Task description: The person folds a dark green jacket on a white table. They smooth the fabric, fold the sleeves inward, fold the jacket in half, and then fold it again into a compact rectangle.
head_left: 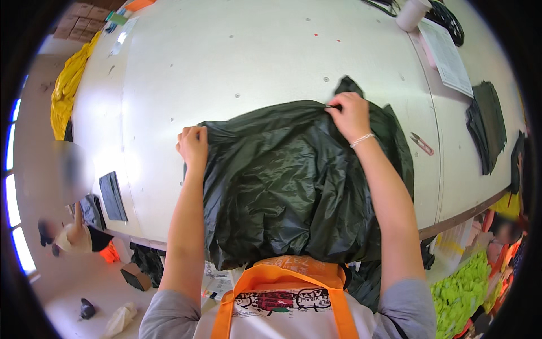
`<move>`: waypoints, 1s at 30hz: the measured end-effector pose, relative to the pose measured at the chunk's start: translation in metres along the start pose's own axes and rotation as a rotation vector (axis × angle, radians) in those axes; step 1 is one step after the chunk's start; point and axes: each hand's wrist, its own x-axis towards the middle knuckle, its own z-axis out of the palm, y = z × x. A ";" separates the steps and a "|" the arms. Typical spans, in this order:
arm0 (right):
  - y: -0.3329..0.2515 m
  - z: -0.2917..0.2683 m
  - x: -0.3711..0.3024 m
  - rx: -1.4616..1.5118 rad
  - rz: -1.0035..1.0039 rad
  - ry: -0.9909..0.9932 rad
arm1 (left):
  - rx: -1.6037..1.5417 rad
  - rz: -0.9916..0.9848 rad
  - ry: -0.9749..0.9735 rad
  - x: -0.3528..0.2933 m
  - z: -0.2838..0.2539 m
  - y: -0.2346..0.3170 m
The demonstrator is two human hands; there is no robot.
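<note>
Head view, and it's two bare hands on one dark cloth (271, 186), spread wide across the lower middle of the frame, creased and shiny, lying over the near edge of one white table (169, 68); the left hand (193, 147) is at centre left, fingers curled tight on the cloth's upper left corner; the right hand (351, 117), right of centre and a little higher, pinches the top edge, with one peak of cloth poking up just beyond it; one pale bracelet (362, 140) circles that wrist; the hands are well apart, the top edge running between them!

Over to the right, one pair of snips (422, 144) lies beside the cloth; further right, one dark stack (490, 121), its layers too tight to count; upper right, one white cylinder (413, 14) and one printed sheet (446, 56); left of frame, one folded dark piece (113, 196); upper left, one yellow heap (70, 85); lower right, one lime heap (463, 288); and bottom centre, one orange apron (224, 316), two straps showing.
</note>
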 end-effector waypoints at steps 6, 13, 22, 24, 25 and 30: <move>0.140 -0.103 -0.065 -0.373 0.086 0.115 | -0.109 -0.411 -0.099 -0.035 -0.016 -0.118; 0.189 -0.132 -0.155 -0.571 0.384 -0.006 | -1.046 -0.705 -0.339 -0.052 -0.018 -0.064; -0.003 -0.063 -0.080 0.256 0.438 0.031 | -1.949 -0.775 -0.201 -0.089 -0.113 -0.014; -0.122 -0.040 -0.063 0.445 0.267 -0.080 | -1.982 -0.717 -0.152 -0.103 -0.131 -0.006; -0.168 -0.033 -0.061 0.446 0.174 -0.169 | -1.997 -0.691 -0.135 -0.110 -0.140 -0.001; -0.287 0.001 -0.063 0.343 -0.379 -0.223 | -2.000 -0.542 -0.087 -0.125 -0.160 0.023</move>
